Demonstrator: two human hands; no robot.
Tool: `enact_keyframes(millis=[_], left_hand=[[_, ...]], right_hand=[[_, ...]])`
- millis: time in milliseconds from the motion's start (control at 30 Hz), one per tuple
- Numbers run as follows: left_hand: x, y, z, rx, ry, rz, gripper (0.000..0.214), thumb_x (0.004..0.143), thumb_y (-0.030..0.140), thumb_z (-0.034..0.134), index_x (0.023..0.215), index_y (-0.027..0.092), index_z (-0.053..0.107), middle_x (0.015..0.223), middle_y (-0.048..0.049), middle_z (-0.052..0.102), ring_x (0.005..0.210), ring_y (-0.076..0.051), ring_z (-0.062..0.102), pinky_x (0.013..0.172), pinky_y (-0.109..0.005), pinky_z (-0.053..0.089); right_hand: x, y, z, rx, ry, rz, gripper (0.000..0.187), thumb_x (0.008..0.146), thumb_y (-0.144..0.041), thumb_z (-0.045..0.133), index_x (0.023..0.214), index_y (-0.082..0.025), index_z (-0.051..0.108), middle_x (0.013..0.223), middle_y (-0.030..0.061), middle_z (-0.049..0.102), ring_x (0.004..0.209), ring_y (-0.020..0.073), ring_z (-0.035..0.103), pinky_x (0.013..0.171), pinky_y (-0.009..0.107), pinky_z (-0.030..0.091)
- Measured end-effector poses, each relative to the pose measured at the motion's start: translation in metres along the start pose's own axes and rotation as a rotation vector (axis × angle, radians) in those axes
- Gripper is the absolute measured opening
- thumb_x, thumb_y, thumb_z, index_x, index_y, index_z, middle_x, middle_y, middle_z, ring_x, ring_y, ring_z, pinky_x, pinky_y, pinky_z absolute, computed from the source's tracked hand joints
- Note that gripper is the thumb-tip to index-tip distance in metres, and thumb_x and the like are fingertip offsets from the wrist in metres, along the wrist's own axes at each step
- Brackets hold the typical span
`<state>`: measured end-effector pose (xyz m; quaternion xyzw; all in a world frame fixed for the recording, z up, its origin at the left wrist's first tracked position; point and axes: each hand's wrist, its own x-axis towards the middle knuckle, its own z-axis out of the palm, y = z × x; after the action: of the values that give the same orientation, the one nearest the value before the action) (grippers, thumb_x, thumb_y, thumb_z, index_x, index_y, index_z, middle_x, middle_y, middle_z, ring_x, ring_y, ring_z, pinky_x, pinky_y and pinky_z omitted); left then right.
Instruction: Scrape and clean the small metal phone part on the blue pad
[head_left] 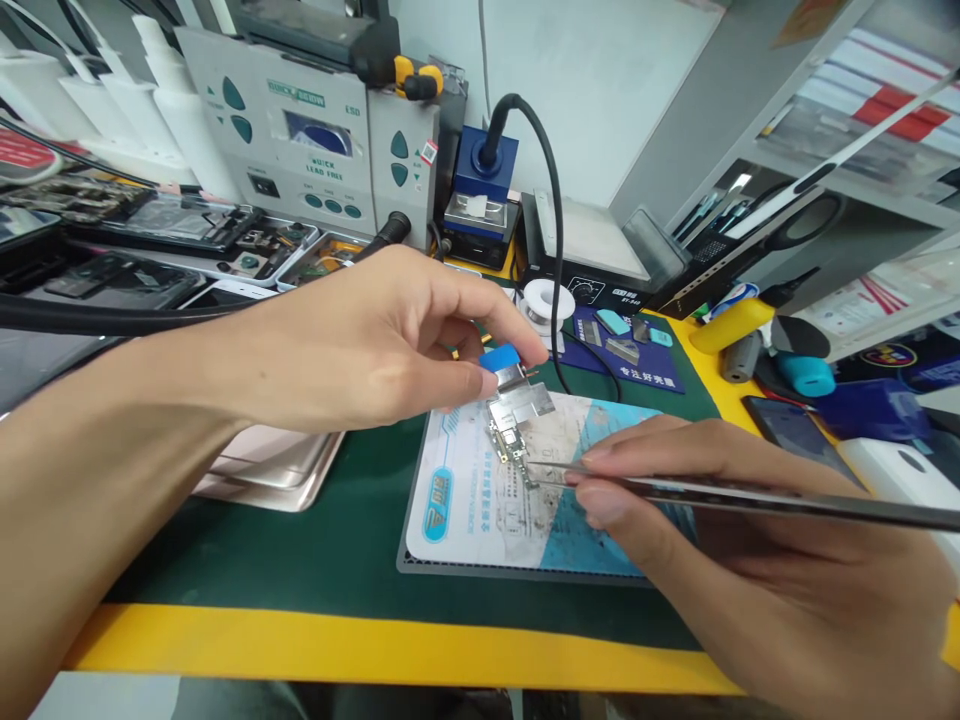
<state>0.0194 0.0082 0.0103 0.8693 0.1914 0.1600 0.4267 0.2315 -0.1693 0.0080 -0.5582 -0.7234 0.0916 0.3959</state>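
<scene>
Between the thumb and fingers of my left hand point(420, 345) is the upper end of a small phone circuit board point(517, 410), tilted above the work mat. Silver shields cover part of it, and a blue piece point(500, 358) sits at its top by my thumb. My right hand point(720, 520) grips a pair of metal tweezers point(675, 490) with thumb and fingers. The tips reach the lower end of the board; whether they touch it I cannot tell. Beneath both lies a white and blue printed repair mat point(465, 530) with dark stains.
A rework station point(315, 130) stands behind my left hand. A black cable point(556, 230) arches down near a solder spool point(547, 300). Pink-gold phone housings point(277, 465) lie under my left forearm. At right are a yellow bottle point(731, 325) and a dark phone point(795, 430).
</scene>
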Motion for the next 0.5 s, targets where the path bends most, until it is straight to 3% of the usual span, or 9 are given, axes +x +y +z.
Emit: enact_keyframes(millis=[500], left_hand=[[-0.0012,0.0040,0.0003,-0.093,0.002,-0.076,0.035,0.093,0.035,0.069,0.126,0.025,0.077,0.098,-0.0005,0.080,0.083,-0.022,0.078,0.064,-0.027,0.058]], right_hand=[[-0.0027,0.0002,0.0020,0.027,0.039,0.014,0.029,0.084,-0.004,0.081,0.101,-0.027,0.075,0.087,-0.0044,0.084,0.077,0.0158,0.080,0.066,0.022,0.067]])
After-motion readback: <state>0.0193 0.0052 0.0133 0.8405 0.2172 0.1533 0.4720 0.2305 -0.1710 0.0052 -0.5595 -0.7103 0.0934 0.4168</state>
